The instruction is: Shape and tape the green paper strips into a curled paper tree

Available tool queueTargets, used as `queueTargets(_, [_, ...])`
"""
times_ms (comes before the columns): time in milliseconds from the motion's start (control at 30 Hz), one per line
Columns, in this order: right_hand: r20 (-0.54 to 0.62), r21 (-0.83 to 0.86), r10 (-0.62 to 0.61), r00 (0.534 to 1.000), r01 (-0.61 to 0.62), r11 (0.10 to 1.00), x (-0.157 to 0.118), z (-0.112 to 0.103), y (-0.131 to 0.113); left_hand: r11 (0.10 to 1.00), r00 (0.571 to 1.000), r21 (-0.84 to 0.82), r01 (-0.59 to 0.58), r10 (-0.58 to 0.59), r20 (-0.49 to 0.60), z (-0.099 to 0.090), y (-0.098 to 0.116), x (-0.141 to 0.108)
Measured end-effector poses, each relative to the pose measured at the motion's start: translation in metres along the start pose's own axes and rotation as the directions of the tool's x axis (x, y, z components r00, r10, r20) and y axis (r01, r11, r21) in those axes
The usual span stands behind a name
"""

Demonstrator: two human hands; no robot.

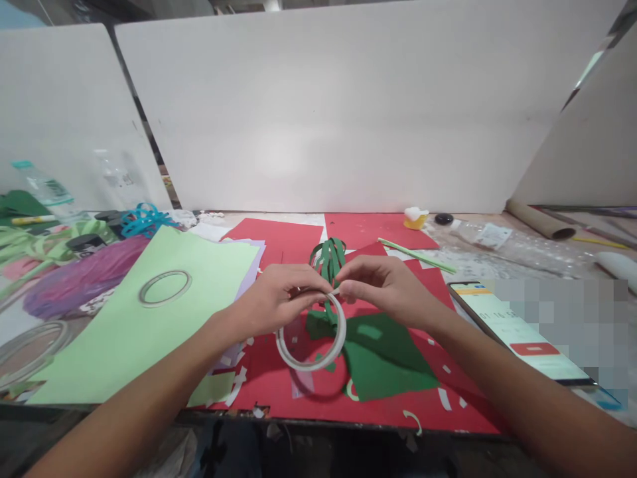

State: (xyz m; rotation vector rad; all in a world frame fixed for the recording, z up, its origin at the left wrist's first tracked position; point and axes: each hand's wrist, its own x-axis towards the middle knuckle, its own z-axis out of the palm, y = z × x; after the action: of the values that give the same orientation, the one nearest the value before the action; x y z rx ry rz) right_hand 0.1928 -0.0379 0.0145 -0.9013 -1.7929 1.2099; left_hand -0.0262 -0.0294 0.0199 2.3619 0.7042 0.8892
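White tape roll (309, 366) pinched in left hand (279, 295); right hand (385, 290) pinching its end (336, 291); phone (517, 332) reads 01:16.

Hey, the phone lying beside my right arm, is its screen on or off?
On: the phone is lit up, showing digits and a red button.

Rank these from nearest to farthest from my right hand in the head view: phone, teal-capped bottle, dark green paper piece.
1. Dark green paper piece: just below the right hand in the picture.
2. Phone: off to the right.
3. Teal-capped bottle: far left, toward the back.
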Motion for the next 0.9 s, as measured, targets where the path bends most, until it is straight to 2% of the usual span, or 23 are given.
queueTargets(67, [0.08,0.031,0.087,0.993,-0.089,0.996,0.001,-0.004,0.001,0.999,0.999,-0.037,0.027,-0.025,0.033,-0.002,0.0,-0.002])
queueTargets(167, [0.21,0.079,0.195,0.958,-0.215,0.973,0.002,-0.015,0.002,0.997,0.996,-0.068,0.029,-0.022,0.091,-0.006,0.0,-0.005])
queueTargets(200, [0.201,0.102,0.189,0.961,-0.212,0.972,0.002,-0.019,0.002,0.996,0.994,-0.076,0.035,-0.027,0.105,-0.007,-0.001,-0.005])
queueTargets(267, [0.11,0.102,0.125,0.986,-0.136,0.985,0.002,-0.023,0.001,0.994,0.992,-0.084,0.072,-0.063,0.105,-0.009,-0.001,-0.006])
queueTargets(333, [0.037,0.013,0.072,0.997,-0.073,0.997,0.0,-0.022,-0.001,0.988,0.989,-0.083,0.127,-0.119,0.09,-0.01,0.0,-0.007])
queueTargets(433, [0.091,-0.142,0.058,0.994,-0.045,0.989,-0.003,-0.011,-0.004,0.986,0.985,-0.052,0.159,-0.155,0.079,-0.009,0.001,-0.006])
queueTargets(567, [0.161,-0.216,0.023,0.987,0.013,0.976,-0.005,0.002,-0.004,0.995,0.989,0.015,0.096,-0.097,0.112,-0.006,0.001,-0.006])
queueTargets(700, [0.17,-0.263,0.066,0.983,-0.019,0.965,-0.004,0.002,-0.004,0.997,0.985,0.038,0.065,-0.07,0.157,-0.004,0.001,-0.006])
queueTargets(900, [0.17,-0.408,-0.014,0.985,0.083,0.909,-0.007,-0.001,-0.005,0.997,0.989,0.051,0.058,-0.064,0.13,-0.001,0.001,-0.007])
